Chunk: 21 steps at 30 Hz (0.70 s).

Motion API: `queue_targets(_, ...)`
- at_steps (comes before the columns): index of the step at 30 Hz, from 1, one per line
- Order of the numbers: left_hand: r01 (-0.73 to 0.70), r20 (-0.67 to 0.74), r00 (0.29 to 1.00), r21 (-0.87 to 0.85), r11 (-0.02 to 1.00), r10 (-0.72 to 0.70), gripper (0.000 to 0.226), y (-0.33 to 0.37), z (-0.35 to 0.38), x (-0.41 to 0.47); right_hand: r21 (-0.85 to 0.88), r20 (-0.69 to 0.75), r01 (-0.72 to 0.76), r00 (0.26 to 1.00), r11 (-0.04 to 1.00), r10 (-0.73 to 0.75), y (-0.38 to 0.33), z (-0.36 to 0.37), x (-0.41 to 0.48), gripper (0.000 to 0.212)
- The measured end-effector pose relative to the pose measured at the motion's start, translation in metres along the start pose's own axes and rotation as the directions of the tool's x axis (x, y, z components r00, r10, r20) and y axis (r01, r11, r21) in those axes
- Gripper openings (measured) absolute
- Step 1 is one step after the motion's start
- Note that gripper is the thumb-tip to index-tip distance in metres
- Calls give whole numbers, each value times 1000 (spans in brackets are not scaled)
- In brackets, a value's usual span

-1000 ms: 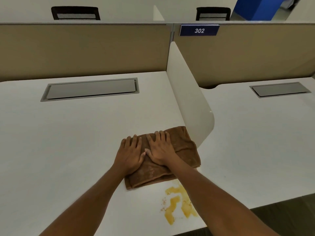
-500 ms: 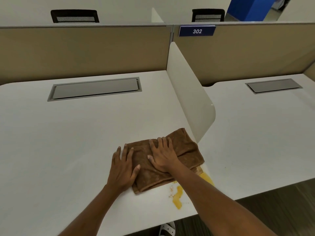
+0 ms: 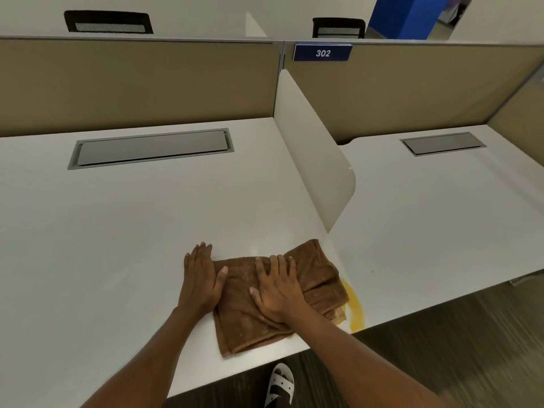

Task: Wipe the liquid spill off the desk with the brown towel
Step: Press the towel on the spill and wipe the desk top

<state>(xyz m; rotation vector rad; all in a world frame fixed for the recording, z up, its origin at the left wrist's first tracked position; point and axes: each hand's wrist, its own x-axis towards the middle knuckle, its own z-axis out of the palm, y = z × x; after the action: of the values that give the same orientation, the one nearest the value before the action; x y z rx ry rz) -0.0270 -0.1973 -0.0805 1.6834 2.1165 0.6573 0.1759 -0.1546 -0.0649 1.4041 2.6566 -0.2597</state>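
Your right hand (image 3: 278, 293) lies flat on the brown towel (image 3: 312, 278), fingers spread and palm pressed into the cloth. Your left hand (image 3: 200, 278) rests flat on the desk (image 3: 123, 231) just beside the towel's left edge, its fingers held together and only the thumb lying over the cloth. Neither hand is gripping anything.

The towel sits rumpled and folded near the desk's front edge, toward its right corner. An arc of yellow spill (image 3: 356, 310) shows along the towel's right side, touching it and running down to the front edge; how much liquid lies under the cloth cannot be seen.

Just behind the towel, the white divider panel (image 3: 315, 154) rises between this desk and the neighbouring one, its lower front corner close to the towel's far corner. Farther back, a grey cable tray lid (image 3: 153, 148) is set into the desk. A blue sign (image 3: 322, 53) reading 302 hangs on the tan partition (image 3: 132, 83). Below the front edge, a foot in a white sandal (image 3: 279, 384) stands on the dark floor.
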Motion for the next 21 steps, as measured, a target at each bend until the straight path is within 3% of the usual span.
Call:
queue_targets(8, -1, 51, 999, 71, 997, -3, 84, 2, 0, -1, 49, 36, -111, 993, 993, 109, -8, 11, -42, 80)
queue_targets(13, -30, 74, 997, 140, 990, 19, 85, 3, -1, -4, 82, 47, -261, 965, 962, 258, -9, 16, -65, 80)
queue_targets(17, -35, 79, 997, 201, 979, 19, 86, 4, -2, -2, 131, 31, -457, 889, 880, 457, -4, 15, -77, 76)
queue_targets(21, -33, 78, 997, 236, 971, 15, 83, 5, -1, -3, 148, 18, -662, 745, 735, 667, 15, 11, -82, 72)
